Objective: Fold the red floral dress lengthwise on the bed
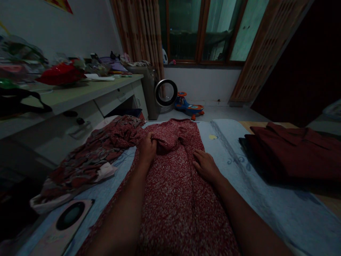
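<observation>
A long red garment with a fine white pattern (170, 192) lies spread on the light blue bed cover (226, 149), its neckline at the far end. My left hand (148, 149) pinches a raised fold of it near the upper left. On the right part of the garment rests my right hand (206, 164), palm down with its fingers stretched out. The cloth around the left hand is bunched, while the lower part lies fairly flat beneath my forearms.
Left of the garment lies a crumpled patterned cloth (101, 149), with a phone (66, 222) nearer me. Folded dark red clothes (295, 153) are stacked on the right. A cluttered desk (80, 94) runs along the left wall. Beyond the bed are an open-doored washing machine (150, 92) and a ride-on toy (188, 106).
</observation>
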Demonstrator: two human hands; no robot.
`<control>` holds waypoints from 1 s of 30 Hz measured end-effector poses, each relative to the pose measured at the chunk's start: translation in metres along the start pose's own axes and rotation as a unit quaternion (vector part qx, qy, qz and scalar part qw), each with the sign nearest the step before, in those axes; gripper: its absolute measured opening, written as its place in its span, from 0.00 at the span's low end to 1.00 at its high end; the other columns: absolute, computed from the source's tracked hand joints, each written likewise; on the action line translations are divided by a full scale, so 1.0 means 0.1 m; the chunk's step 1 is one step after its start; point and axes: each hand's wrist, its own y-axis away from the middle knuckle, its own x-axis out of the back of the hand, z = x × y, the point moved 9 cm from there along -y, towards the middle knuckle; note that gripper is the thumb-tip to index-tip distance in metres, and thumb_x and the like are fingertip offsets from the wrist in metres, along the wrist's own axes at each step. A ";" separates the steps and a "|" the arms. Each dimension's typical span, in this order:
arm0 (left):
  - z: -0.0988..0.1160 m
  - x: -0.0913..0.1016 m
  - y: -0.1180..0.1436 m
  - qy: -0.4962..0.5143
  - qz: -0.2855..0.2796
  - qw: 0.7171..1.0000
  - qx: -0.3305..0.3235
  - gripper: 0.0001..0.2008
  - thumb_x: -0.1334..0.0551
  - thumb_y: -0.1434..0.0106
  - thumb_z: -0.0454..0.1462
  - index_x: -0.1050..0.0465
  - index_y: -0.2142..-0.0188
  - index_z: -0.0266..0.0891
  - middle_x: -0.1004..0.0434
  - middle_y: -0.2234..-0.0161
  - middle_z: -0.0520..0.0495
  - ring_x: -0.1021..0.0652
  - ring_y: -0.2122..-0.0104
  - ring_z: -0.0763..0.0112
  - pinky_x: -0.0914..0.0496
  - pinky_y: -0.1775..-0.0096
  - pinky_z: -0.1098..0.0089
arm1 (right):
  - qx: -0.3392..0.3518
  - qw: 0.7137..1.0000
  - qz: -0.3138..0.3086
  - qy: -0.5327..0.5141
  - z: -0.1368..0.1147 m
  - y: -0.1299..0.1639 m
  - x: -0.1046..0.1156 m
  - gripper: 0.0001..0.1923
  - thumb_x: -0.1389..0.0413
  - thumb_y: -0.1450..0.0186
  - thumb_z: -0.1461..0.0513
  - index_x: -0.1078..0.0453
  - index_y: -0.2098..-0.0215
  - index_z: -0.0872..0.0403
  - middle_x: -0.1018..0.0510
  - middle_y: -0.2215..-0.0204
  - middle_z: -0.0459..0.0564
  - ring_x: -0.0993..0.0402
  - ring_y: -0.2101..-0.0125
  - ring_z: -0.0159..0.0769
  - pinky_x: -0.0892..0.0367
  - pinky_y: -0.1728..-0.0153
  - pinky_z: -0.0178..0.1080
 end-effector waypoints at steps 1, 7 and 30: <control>0.04 -0.01 0.00 0.015 -0.006 1.000 0.002 0.14 0.47 0.35 0.34 0.31 0.52 0.40 0.22 0.56 0.44 0.23 0.53 0.59 0.33 0.48 0.64 | 0.000 1.000 0.000 0.000 0.00 0.00 0.00 0.25 0.50 0.30 0.57 0.36 0.37 0.55 0.36 0.35 0.58 0.42 0.36 0.45 0.48 0.36 0.52; -0.01 -0.19 -0.01 0.259 -0.056 0.958 0.105 0.14 0.44 0.38 0.37 0.32 0.52 0.38 0.23 0.62 0.47 0.22 0.61 0.63 0.28 0.56 0.65 | 0.001 1.000 -0.005 -0.006 -0.03 0.00 0.03 0.25 0.50 0.31 0.58 0.36 0.37 0.56 0.35 0.35 0.57 0.42 0.36 0.45 0.48 0.36 0.51; -1.03 0.14 -0.06 -0.111 -0.146 0.971 0.155 0.28 0.33 0.47 0.52 0.28 0.53 0.38 0.21 0.51 0.34 0.21 0.52 0.48 0.28 0.54 0.60 | -0.009 1.000 -0.015 0.009 -0.02 0.02 0.02 0.25 0.51 0.30 0.58 0.37 0.36 0.57 0.36 0.35 0.58 0.43 0.35 0.46 0.48 0.36 0.51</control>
